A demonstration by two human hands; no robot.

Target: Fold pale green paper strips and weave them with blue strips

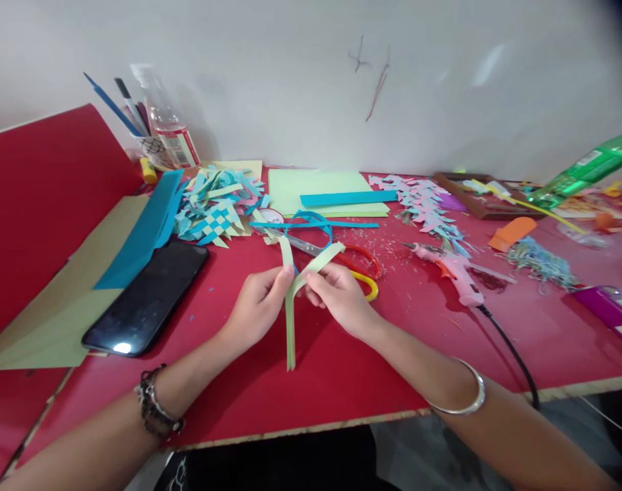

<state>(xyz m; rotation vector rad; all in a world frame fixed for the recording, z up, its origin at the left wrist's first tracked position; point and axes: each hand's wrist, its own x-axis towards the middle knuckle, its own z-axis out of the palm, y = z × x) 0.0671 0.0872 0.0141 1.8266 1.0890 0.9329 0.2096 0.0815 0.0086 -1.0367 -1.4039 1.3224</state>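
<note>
As left hand [258, 303] and right hand [343, 296] angle inward | both pinch pale-green strips [290, 327] (thumbs uppermost)

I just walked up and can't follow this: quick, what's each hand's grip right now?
Left hand: closed, pinching pale green paper strips.
Right hand: closed, pinching the pale green paper strips beside the left hand.

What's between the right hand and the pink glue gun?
In the head view, a red scissor handle and a yellow scissor handle lie between the right hand and glue gun, then red tabletop.
</note>
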